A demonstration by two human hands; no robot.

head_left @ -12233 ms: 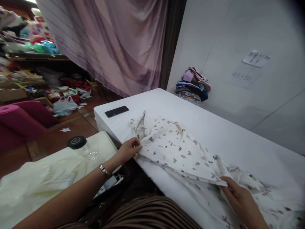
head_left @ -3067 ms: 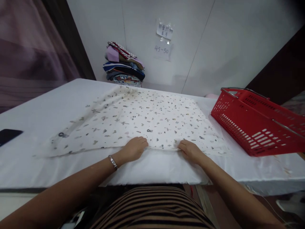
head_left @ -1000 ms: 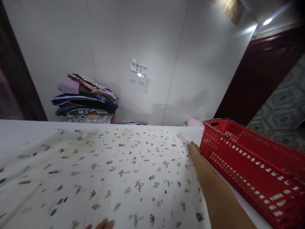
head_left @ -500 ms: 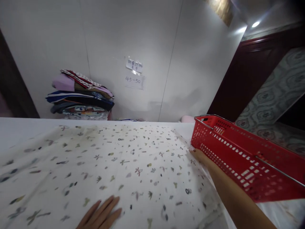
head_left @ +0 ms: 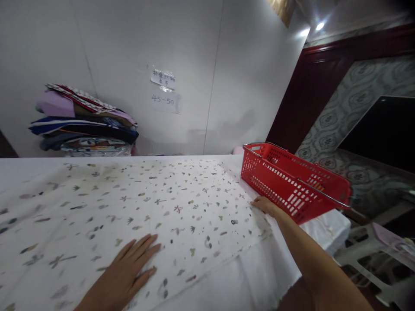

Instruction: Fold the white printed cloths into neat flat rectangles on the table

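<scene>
A white cloth printed with small palm trees, leaves and beads [head_left: 181, 209] lies spread over the table. My left hand [head_left: 129, 268] rests palm down on its near part, fingers stretched and spread. At the cloth's right edge is my right hand [head_left: 265, 204], beside the red basket, its fingers drawn together on the edge. The fingertips are small and partly hidden. Light creases run across the cloth, and its near right corner lies on the white table cover.
A red plastic basket [head_left: 292, 181] with metal handles stands at the table's right end. Folded fabrics [head_left: 87, 121] are stacked at the back left. Paper notes [head_left: 164, 100] hang on the wall behind. A pale stool [head_left: 379, 246] is below right.
The view has turned right, showing more of the basket and the table's right end. My left hand reaches further into view, still flat. My right hand stays at the cloth's right edge.
</scene>
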